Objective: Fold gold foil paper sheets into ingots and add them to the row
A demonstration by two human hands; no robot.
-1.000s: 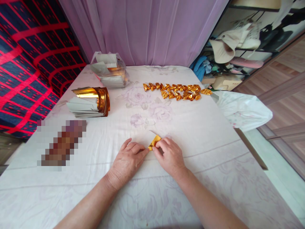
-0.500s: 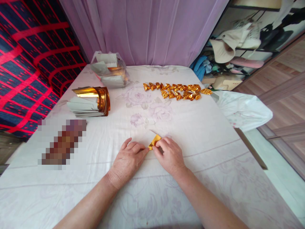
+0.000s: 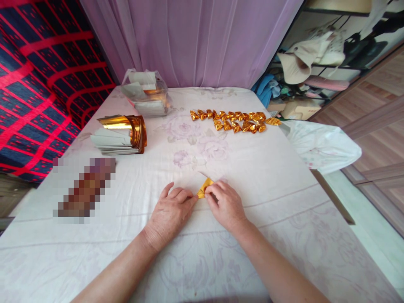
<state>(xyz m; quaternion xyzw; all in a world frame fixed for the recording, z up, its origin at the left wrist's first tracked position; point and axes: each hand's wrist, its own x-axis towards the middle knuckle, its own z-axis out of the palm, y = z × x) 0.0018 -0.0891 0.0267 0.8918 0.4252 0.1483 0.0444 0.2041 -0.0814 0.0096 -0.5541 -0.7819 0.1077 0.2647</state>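
Note:
A small piece of gold foil paper (image 3: 205, 185), partly folded, is on the tablecloth between my hands, with a pale corner sticking up at its far side. My left hand (image 3: 172, 212) holds its near left corner at the fingertips, the other fingers loosely curled. On the right edge, the thumb and fingers of my right hand (image 3: 225, 204) are closed in a pinch. Fingertips hide part of the paper. Farther off lie rows of folded gold foil pieces (image 3: 235, 120). To the left stands a bent stack of gold-and-grey foil sheets (image 3: 121, 136).
A clear plastic bag (image 3: 147, 94) of more sheets sits at the back left of the flowered tablecloth (image 3: 268, 176). A blurred-out object (image 3: 86, 187) lies at left. Beyond the right edge are a white bag (image 3: 325, 145) and shelves with a cap (image 3: 296, 65).
The fingertips of my right hand have shifted slightly to the right along the foil paper. My left hand stays almost in place.

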